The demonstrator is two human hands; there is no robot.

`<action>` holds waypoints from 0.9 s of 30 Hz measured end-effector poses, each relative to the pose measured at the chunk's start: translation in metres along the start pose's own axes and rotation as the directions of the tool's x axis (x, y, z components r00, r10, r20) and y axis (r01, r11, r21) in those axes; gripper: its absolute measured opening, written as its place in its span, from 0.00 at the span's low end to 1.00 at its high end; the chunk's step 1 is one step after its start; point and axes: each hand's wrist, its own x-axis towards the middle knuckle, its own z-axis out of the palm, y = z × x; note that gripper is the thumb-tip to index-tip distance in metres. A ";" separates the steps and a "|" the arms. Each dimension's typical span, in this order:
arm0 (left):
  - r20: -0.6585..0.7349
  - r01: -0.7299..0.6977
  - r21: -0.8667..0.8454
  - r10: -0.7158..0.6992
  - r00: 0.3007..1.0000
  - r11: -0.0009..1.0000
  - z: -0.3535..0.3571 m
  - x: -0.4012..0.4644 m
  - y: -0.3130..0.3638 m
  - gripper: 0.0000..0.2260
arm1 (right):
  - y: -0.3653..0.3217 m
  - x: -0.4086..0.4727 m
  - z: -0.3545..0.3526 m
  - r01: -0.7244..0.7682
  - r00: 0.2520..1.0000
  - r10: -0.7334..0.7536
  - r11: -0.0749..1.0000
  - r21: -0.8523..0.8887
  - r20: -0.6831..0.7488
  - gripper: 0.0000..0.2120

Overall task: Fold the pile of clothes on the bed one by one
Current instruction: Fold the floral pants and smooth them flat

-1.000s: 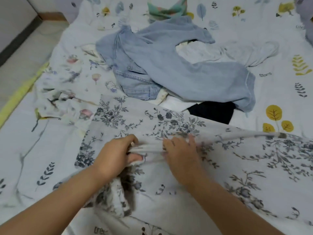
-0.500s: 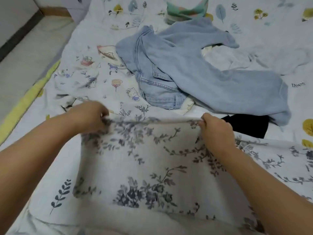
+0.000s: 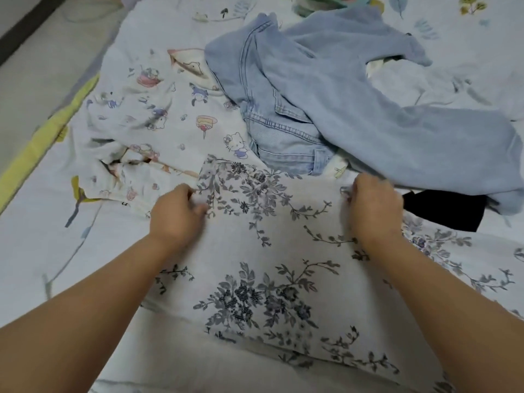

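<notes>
The floral cloth (image 3: 272, 251) lies spread across the lower middle of the frame on the bed (image 3: 42, 236), its far edge reaching toward the pile of clothes. The left hand (image 3: 177, 214) sits at the cloth's upper left corner, fingers curled and pinching the edge there. The right hand (image 3: 374, 205) is at the upper right corner, fingers curled round that edge. Both forearms come in from the bottom corners of the frame.

Just above the cloth, in the upper middle and right, lie the jeans (image 3: 326, 103), crumpled, one leg stretching to the right edge. A black garment (image 3: 445, 211) shows beneath that leg, just right of the right hand. A cartoon-print garment (image 3: 158, 117) lies at the left, beside the jeans. A green item (image 3: 320, 4) peeks in at the top edge.
</notes>
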 end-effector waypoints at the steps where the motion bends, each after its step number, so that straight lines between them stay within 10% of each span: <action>1: -0.031 -0.018 -0.042 0.017 0.999 0.999 0.000 -0.002 0.001 0.09 | 0.001 0.003 -0.003 -0.035 0.999 0.036 0.999 0.033 -0.038 0.05; 6: 0.202 -0.055 -0.001 0.054 0.978 0.998 0.000 -0.009 -0.007 0.13 | 0.001 0.003 0.011 0.092 0.946 -0.072 0.995 -0.048 0.317 0.15; 13: 0.438 0.086 -0.360 0.087 0.895 0.929 -0.022 -0.013 -0.006 0.11 | -0.005 0.000 -0.003 -0.025 0.925 -0.012 0.995 0.092 0.379 0.13; 23: 0.325 0.188 -0.370 -0.062 0.944 0.910 -0.122 -0.035 -0.079 0.28 | -0.058 -0.016 -0.048 -0.010 0.993 -0.038 0.919 0.393 0.113 0.08; 27: 0.215 0.304 -0.298 -0.246 0.945 0.905 -0.109 -0.038 -0.102 0.13 | -0.089 -0.037 -0.012 0.034 0.958 -0.066 0.993 0.116 0.278 0.25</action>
